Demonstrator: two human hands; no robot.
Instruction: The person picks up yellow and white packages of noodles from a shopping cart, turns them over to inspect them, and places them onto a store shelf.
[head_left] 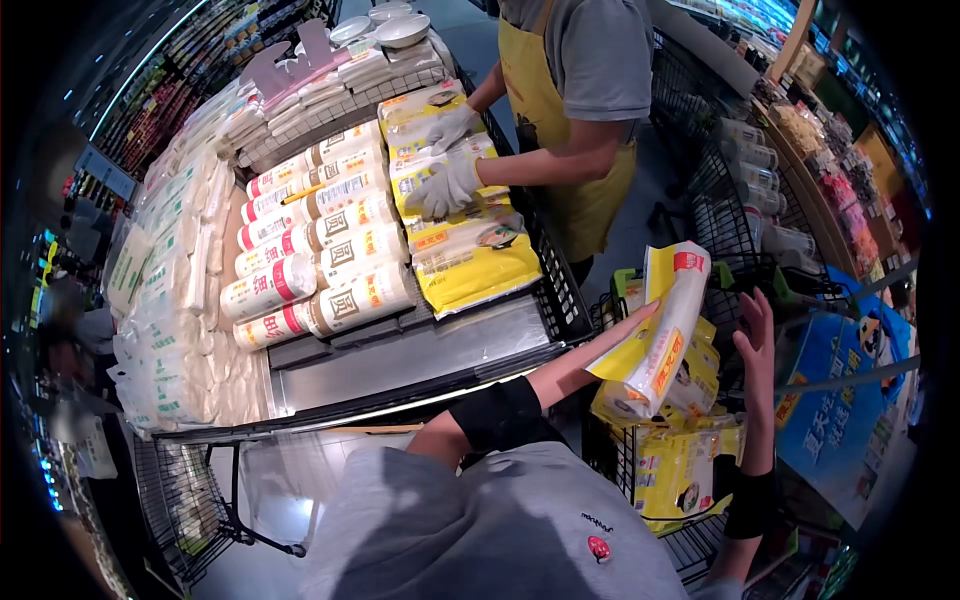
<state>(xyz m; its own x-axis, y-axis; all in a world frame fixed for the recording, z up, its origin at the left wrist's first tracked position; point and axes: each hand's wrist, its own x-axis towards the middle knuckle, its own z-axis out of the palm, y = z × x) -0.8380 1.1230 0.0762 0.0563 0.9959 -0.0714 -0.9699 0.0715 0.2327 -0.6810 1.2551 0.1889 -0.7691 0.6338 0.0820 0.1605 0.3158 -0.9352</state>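
Note:
A long yellow-and-white package (pixel 668 335) is tilted above a cart of similar yellow packages (pixel 675 470). My left hand (pixel 640 322) is at its left side, its fingers mostly hidden by the package. To the right of the package, my right hand (pixel 755 325) is raised with fingers apart, holding nothing. On the display, yellow packages (pixel 475 265) lie beside rows of white rolls (pixel 360 300). A co-worker in a yellow apron (pixel 530 80) has gloved hands (pixel 447 188) on the yellow packages.
The display's black edge (pixel 400 405) runs in front of me. Stacked white bags (pixel 165 300) stand at the left. A blue sign (pixel 830 400) and a wire cart with rolls (pixel 750 165) are at the right. White bowls (pixel 402 30) sit at the back.

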